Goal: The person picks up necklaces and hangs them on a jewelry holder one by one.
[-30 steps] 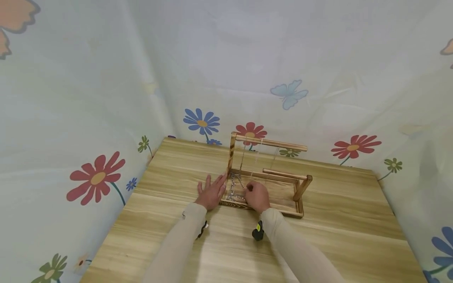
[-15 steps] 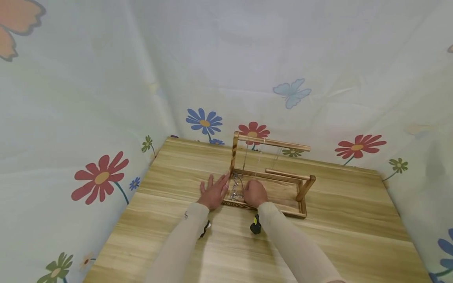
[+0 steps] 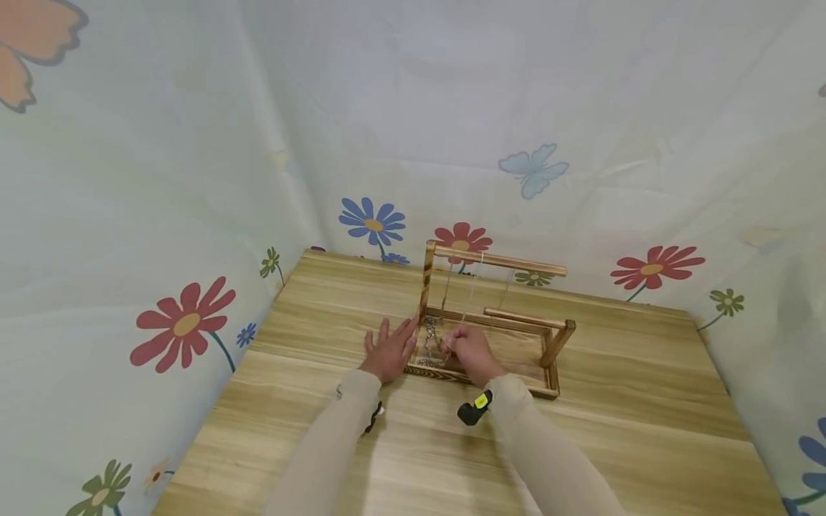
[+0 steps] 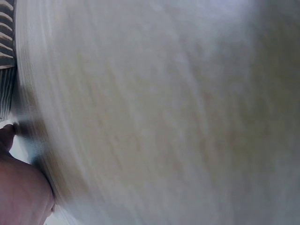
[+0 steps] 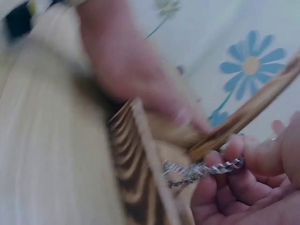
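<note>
The left hand [image 3: 389, 352] lies flat on the light wood-grain tabletop [image 3: 310, 401], fingers straight and spread, its fingertips pressed against the left end of the low burnt-wood jewellery stand [image 3: 545, 390]; it has not shifted over the last second. Just to its right, inside the stand's tray, sits the loose pile of silver twisted chain [image 3: 431, 347]. The right hand [image 3: 471, 351], which half a second ago lay knuckles-up over that pile, has rolled back and lifted a little, so the chain shows again. In the blurred right-wrist view its curled fingers [image 5: 234, 154] seem to pinch one end of the chain [image 5: 206, 171], which suggests a strand is being drawn free. That strand runs from the fingers leftward and slightly down to the heap, its long axis roughly along the tray's length.
</note>
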Demonstrator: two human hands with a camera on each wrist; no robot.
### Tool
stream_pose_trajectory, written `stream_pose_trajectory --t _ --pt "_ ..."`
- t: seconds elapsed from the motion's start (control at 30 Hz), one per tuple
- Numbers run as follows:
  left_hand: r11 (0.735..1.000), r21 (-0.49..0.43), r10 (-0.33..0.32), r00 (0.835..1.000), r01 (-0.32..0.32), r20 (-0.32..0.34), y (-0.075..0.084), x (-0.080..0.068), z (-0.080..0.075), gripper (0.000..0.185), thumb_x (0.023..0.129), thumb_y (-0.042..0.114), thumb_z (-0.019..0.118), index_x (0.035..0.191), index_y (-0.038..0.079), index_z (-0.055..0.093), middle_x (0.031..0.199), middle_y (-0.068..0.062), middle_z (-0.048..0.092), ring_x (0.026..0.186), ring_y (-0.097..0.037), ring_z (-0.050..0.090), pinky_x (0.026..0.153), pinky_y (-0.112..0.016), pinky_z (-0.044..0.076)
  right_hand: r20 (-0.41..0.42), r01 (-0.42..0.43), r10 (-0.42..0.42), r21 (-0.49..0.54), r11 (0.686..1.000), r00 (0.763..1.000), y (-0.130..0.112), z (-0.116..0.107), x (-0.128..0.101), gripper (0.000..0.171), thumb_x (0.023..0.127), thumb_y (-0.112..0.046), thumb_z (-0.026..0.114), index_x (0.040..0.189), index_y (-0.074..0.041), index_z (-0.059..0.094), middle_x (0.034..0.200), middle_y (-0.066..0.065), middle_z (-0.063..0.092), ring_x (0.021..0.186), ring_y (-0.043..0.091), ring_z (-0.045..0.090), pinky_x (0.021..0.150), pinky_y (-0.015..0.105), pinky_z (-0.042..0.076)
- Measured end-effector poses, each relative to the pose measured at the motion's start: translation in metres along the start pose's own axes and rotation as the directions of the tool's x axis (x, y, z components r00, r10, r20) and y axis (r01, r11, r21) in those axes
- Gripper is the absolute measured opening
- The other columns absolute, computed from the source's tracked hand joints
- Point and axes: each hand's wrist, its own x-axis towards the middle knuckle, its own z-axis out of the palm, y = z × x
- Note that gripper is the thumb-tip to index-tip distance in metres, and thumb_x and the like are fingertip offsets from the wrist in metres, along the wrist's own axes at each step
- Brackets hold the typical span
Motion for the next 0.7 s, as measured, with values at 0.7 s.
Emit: stream_pose_trajectory --t 0.7 --pt "1.000 -0.001 -0.024 0.999 0.024 0.021 -0.003 0.004 0.003 0.051 0.109 0.046 0.022 0.159 0.041 0.012 0.164 0.010 0.021 0.151 -0.038 -0.003 0.114 -0.067 -0.006 0.143 -0.044 -0.025 0.457 0.888 0.989 -0.072 -0.026 -0.027 0.009 0.094 0.002 0.064 0.099 -0.003 0.069 0.094 0.011 0.074 0.086 0.019 0.071 0.078 0.030 0.059"
